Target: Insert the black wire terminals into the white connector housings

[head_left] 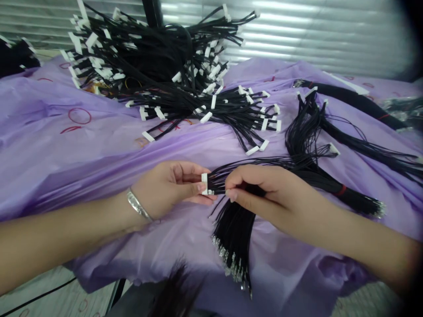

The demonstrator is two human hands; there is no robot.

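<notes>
A small white connector housing (204, 183) is pinched between the thumb and fingers of my left hand (175, 182). Several black wires (220, 176) run out of its right side. Just right of the housing, my right hand (261, 189) pinches a black wire (218, 192) between thumb and forefinger, its tip at the housing's lower end. Below my right hand hangs a loose bundle of black wires (234, 224) with bare metal terminals (231, 259) at their ends. Whether the pinched wire's terminal sits inside the housing cannot be made out.
Behind my hands lies a large heap of black cables (158, 57) with white connectors. More wire bundles (357, 145) lie to the right, one tied with a red band (342, 190). Red rubber bands (79, 116) lie on the purple sheet (109, 149). A slatted blind (297, 35) stands behind.
</notes>
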